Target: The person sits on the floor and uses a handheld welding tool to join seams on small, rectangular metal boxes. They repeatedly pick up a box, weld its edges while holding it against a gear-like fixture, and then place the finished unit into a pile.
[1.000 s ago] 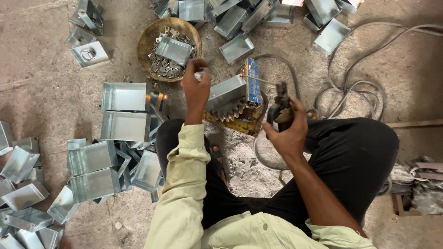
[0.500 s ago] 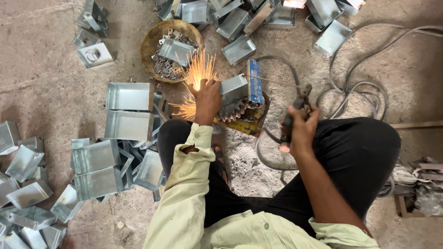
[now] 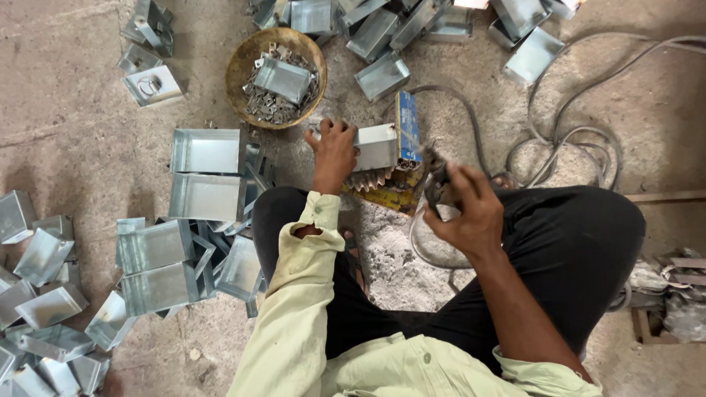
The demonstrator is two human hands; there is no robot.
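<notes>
I sit on a concrete floor with my legs crossed. My left hand (image 3: 335, 151) grips the left end of a small grey sheet-metal box (image 3: 376, 147) that rests on a blue and yellow block (image 3: 406, 136) in front of me. My right hand (image 3: 465, 209) is closed around a dark welding electrode holder (image 3: 435, 180), held just right of the box and lifted a little off it. No sparks show.
A round woven basket (image 3: 246, 62) with small metal clips and one box stands beyond my left hand. Several metal boxes (image 3: 206, 173) lie stacked at left, more (image 3: 382, 29) along the top. Grey cables (image 3: 573, 140) coil at right. Scrap (image 3: 673, 294) lies far right.
My left hand came from the basket to the box, sparks flashed at the box half a second ago, and they are gone now. My right hand moved left with the holder.
</notes>
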